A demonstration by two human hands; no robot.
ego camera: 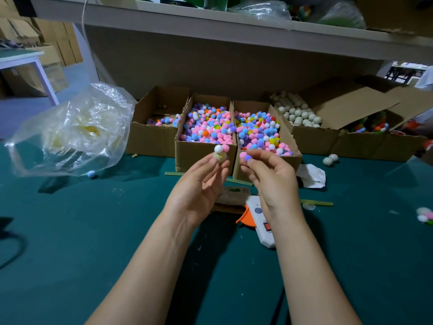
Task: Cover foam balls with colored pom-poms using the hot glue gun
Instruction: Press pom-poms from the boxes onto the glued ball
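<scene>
Above the green table, in front of a row of cardboard boxes, both bare hands are raised with their palms turned inward. The left hand pinches a foam ball between thumb and fingertips. A white pom-pom and a pink pom-pom sit on top of the ball, touching each other. The right hand holds the pink and purple pom-poms clamped between thumb and forefinger, with its other fingers loosely curled behind. These pom-poms are near the ball but not touching it. Below the hands the hot glue gun lies on its side on the table. It is white with an orange trigger and is partly hidden by the right wrist. Behind the hands, the middle box and the box to its right are full of mixed pom-poms. The far-left box holds only a few. Further right, the foam-ball box contains plain white balls, and two loose foam balls lie touching on the table near it. A crumpled clear plastic bag sits at the left.
</scene>
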